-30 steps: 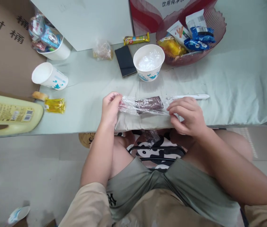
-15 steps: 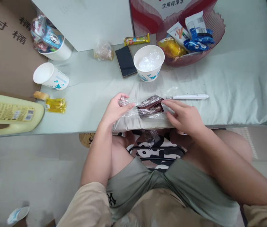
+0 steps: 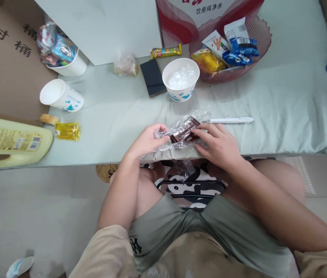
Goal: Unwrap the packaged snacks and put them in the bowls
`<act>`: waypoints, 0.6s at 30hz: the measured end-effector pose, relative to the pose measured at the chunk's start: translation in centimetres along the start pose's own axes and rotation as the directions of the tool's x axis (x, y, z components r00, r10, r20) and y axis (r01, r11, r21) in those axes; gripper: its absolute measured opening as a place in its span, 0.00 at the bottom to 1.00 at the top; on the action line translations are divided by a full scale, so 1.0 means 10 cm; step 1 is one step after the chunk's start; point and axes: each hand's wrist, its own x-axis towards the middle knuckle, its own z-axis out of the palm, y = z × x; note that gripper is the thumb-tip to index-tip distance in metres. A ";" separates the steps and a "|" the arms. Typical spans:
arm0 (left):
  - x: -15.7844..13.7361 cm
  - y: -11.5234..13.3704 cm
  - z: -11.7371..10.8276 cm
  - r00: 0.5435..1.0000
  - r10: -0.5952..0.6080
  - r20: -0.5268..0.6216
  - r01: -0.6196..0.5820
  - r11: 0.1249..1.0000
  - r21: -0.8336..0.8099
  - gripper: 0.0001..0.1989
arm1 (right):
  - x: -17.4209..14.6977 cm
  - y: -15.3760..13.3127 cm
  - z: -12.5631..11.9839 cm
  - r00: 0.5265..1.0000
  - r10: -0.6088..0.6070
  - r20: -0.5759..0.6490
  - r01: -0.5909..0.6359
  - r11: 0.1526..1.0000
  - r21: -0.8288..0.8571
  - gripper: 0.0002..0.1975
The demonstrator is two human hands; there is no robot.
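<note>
Dark brown wrapped snack packets (image 3: 186, 129) lie at the table's front edge, partly covered by clear plastic wrap (image 3: 202, 114). My left hand (image 3: 149, 141) pinches the left end of the wrap between thumb and fingers. From the right, my right hand (image 3: 218, 143) rests its fingertips on the packets' right end, fingers spread. Just behind that hand lies a white pen-like tool (image 3: 233, 120); its left tip is by the wrap. A paper cup (image 3: 181, 92) holding crumpled clear plastic stands behind the packets.
A phone (image 3: 153, 77), a yellow snack stick (image 3: 166, 51) and a wrapped bun-like item (image 3: 125, 65) lie farther back. A pink bowl (image 3: 263, 38) holds snack bags. At left are a tipped paper cup (image 3: 72, 98), a yellow packet (image 3: 68, 131) and a large yellow bottle (image 3: 13, 141).
My left hand has moved right, bunching the wrap closer to the packets. The packets are now turned and show more of their faces. My right fingers have shifted slightly left.
</note>
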 end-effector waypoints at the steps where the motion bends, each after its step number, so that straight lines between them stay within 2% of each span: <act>1: 0.00 0.00 0.01 1.000 0.009 0.007 -0.009 0.999 -0.031 0.13 | 0.00 0.00 0.02 1.000 -0.014 -0.011 0.014 1.000 0.021 0.19; 5: -0.01 0.00 0.05 0.994 0.077 0.073 -0.063 0.982 -0.177 0.21 | 0.01 0.03 0.07 1.000 -0.012 -0.013 0.013 0.994 0.109 0.23; 8: -0.01 -0.01 0.07 0.986 0.089 0.143 -0.048 0.962 -0.269 0.27 | 0.01 0.04 0.08 1.000 0.006 -0.007 -0.005 0.990 0.138 0.25; 13: -0.02 0.00 0.09 0.989 0.090 0.118 -0.047 0.943 -0.330 0.35 | 0.02 0.05 0.07 1.000 0.011 -0.015 -0.008 0.985 0.172 0.26; 15: -0.04 0.01 0.09 0.973 0.080 0.217 -0.018 0.962 -0.272 0.43 | 0.02 0.05 0.07 1.000 0.013 -0.022 -0.009 0.987 0.159 0.25; 18: -0.08 0.03 0.11 0.916 0.030 0.399 0.043 0.984 -0.173 0.55 | 0.02 0.05 0.09 0.999 0.015 -0.028 -0.011 0.992 0.129 0.25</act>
